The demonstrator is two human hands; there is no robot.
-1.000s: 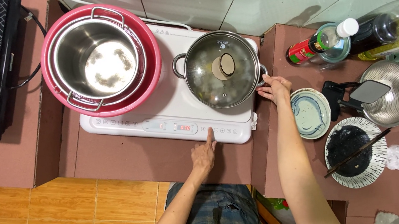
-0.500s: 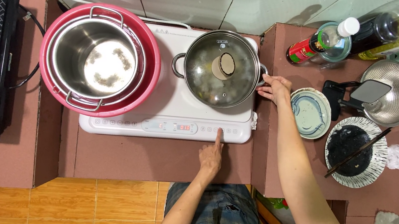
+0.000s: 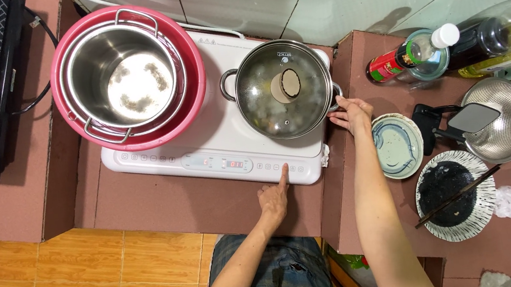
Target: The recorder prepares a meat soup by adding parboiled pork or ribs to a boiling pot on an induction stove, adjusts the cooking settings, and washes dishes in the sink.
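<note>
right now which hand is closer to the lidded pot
Right. The right hand touches the lidded pot at its right handle. The left hand is below it, a finger on the cooktop control strip.

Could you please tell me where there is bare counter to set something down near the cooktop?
Free: the brown counter strip before the white cooktop, left of the left hand. Crowded: right of the lidded pot, with the right hand, bowl, plate, bottles.
</note>
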